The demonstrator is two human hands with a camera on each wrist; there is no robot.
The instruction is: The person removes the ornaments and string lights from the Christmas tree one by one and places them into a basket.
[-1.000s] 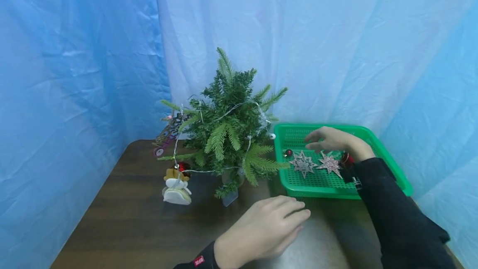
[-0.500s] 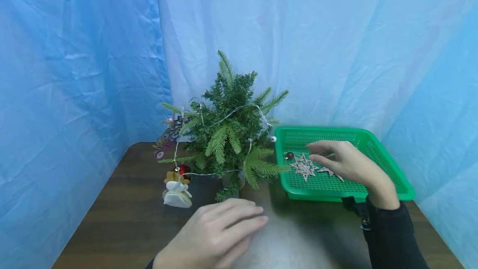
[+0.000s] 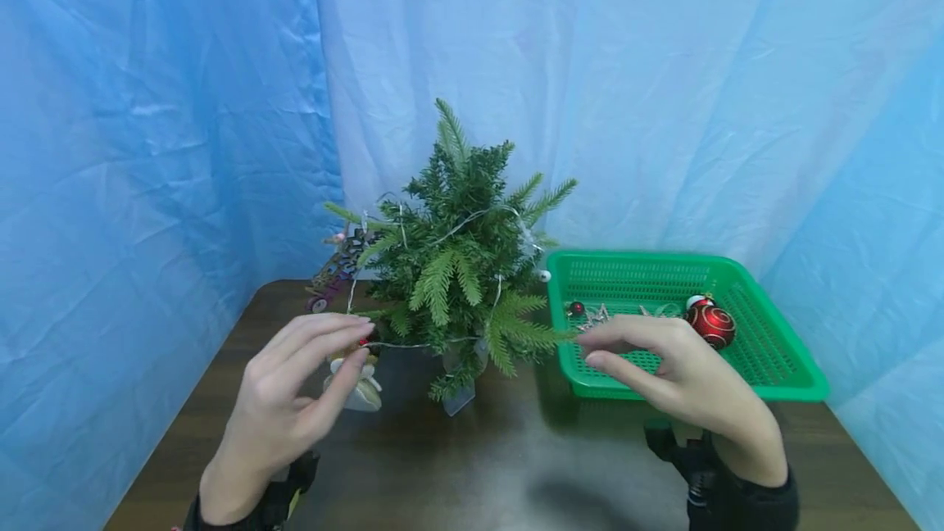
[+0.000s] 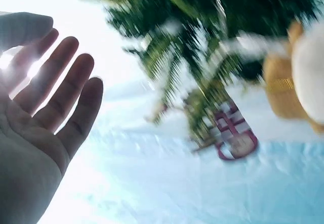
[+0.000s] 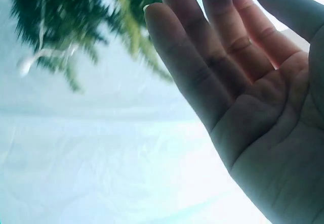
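Note:
A small artificial Christmas tree (image 3: 457, 269) stands upright, a thin light string (image 3: 465, 224) wound about its branches. My left hand (image 3: 288, 392) is at its left, in front of a white-and-tan hanging ornament (image 3: 363, 396) that it partly covers. In the left wrist view the palm and fingers (image 4: 76, 90) are spread and bare. On the other side, my right hand (image 3: 682, 371) hovers over the near edge of a green basket (image 3: 590, 388), fingertips at the tip of a lower right branch. The right wrist view shows its empty palm with extended fingers (image 5: 177, 52).
Inside the basket lie a red bauble (image 3: 711, 326) with gold swirls, a small red ball (image 3: 578, 308) and glittery stars (image 3: 593, 318), partly hidden by my right hand. A patterned ornament with a purple wheel (image 3: 319, 301) hangs at the tree's left. Blue curtains (image 3: 627, 105) enclose the brown table (image 3: 457, 482).
My left hand has moved left from the table's middle to the tree's left side. My right hand has drawn back toward the basket's front edge, uncovering the red bauble.

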